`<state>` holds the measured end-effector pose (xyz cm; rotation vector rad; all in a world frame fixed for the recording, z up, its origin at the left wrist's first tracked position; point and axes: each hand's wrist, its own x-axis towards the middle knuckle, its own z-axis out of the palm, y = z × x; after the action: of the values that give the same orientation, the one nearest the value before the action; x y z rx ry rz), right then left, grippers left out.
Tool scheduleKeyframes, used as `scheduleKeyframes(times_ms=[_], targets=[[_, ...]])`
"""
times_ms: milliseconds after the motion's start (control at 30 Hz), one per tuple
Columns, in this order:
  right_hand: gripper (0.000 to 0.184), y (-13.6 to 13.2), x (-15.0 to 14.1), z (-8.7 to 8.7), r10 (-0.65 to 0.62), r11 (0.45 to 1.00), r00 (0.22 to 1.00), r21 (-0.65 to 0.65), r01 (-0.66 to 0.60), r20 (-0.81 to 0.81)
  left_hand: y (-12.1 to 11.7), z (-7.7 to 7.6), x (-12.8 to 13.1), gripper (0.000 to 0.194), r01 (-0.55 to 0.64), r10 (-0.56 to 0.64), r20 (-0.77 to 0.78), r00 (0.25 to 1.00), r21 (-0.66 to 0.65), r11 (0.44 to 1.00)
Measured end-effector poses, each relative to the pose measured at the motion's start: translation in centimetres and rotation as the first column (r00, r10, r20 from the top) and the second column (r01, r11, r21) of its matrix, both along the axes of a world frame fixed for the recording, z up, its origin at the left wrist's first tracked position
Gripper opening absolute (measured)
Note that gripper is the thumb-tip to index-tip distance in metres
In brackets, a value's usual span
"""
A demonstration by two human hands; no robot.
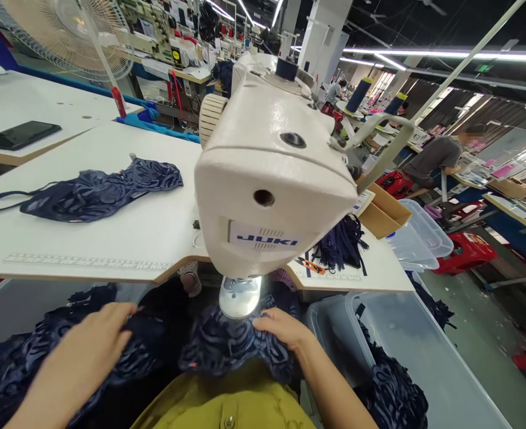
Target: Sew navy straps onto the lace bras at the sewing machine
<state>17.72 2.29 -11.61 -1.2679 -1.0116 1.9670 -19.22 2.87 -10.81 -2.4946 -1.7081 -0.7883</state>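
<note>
My left hand [90, 342] lies flat with fingers stretched out on dark navy patterned fabric [218, 345] in my lap. My right hand [283, 330] rests on the same fabric just below the white JUKI sewing machine head [267, 173], its fingers curled onto the cloth near the machine's lamp [240, 296]. Whether it pinches the fabric is hard to see. Another navy fabric piece [102, 190] with straps lies on the white table [124, 238] to the left.
A clear plastic bin [424, 357] holding navy pieces stands at my right. Navy straps [341, 241], a cardboard box [383, 211] and more bins sit behind it. A fan [66, 30] and a phone [19, 135] are at far left. Another person [437, 158] sits at the right.
</note>
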Motion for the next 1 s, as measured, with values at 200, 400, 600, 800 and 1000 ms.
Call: scheduleKeyframes(times_ms=[200,400,600,800,1000], targets=[[0.043,-0.3,-2.1,3.7,-0.264,0.964,0.964,0.005,0.264,-0.029,-1.7,2.6,12.3,0.043,0.385,-0.382,0.053,0.923,-0.184,0.904],[0.045,-1.1,-2.6,5.2,-0.262,0.894,0.919,0.433,0.117,0.294,-1.5,4.6,15.9,0.027,0.428,-0.426,0.041,0.904,-0.063,0.902],[0.036,-1.1,-1.8,4.9,-0.167,0.779,0.748,0.551,-0.299,0.642,-2.4,4.7,16.1,0.028,0.448,-0.448,0.021,0.894,-0.098,0.889],[0.033,-0.1,-1.3,6.0,-0.171,0.766,0.804,0.59,-0.256,0.57,-2.7,5.0,16.6,0.022,0.395,-0.399,0.009,0.917,-0.165,0.904],[0.045,-1.7,-2.9,5.2,-0.408,0.643,0.705,0.73,-0.229,0.58,-3.1,4.7,17.6,0.024,0.407,-0.42,0.024,0.907,-0.307,0.86]])
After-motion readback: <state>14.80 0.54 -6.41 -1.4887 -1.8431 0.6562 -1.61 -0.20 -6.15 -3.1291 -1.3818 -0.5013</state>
